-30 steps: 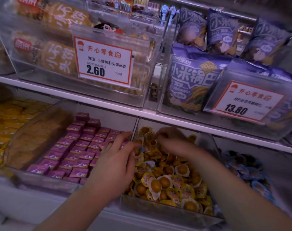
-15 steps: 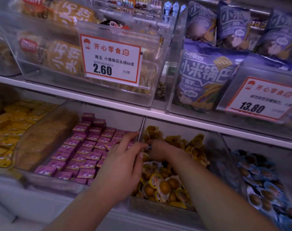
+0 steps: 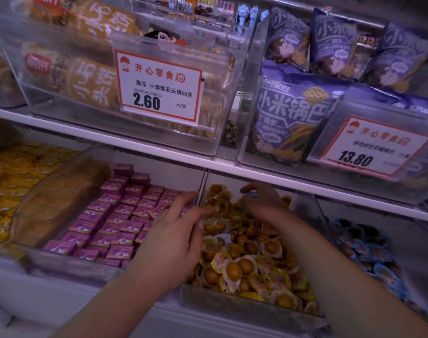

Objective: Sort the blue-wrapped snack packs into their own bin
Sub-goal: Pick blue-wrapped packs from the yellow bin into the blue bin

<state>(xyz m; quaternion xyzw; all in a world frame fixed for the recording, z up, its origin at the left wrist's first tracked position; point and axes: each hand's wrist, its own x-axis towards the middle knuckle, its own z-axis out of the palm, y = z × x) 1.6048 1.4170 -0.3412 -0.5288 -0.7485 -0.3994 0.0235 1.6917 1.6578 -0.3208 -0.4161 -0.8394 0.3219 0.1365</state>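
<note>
Running left to right along the lower shelf [image 3: 159, 152]: a bin of yellow packs [image 3: 10, 172], a bin of purple boxes [image 3: 115, 215], then the middle bin [image 3: 232, 303] of yellow-wrapped egg packs [image 3: 235, 269], and last the bin of blue-wrapped snack packs [image 3: 364, 250] at the far right.

Left hand [image 3: 174, 242]: reaching over the wall between the purple boxes and the middle bin, fingers [image 3: 183, 198] spread fairly wide and straight, tips touching the egg packs at the bin's left rear; gripping nothing that shows.

Right hand [image 3: 264, 203]: working at the rear of the middle bin, fingers curled down into the heap. A small bluish patch [image 3: 249, 193] is showing just under the fingertips and is possibly a stray blue pack being pinched, though the blur is making this uncertain; whether the hand is holding anything cannot be told.

Governing relation: the blue packs' own bin is lying to the right of both hands, just beside the middle bin and across its clear wall. The right hand is the nearer one, its forearm already passing close by that wall, so any carry is likely running rightward from the rear of the heap. Long axis of the suspected pack: not readable.
</note>
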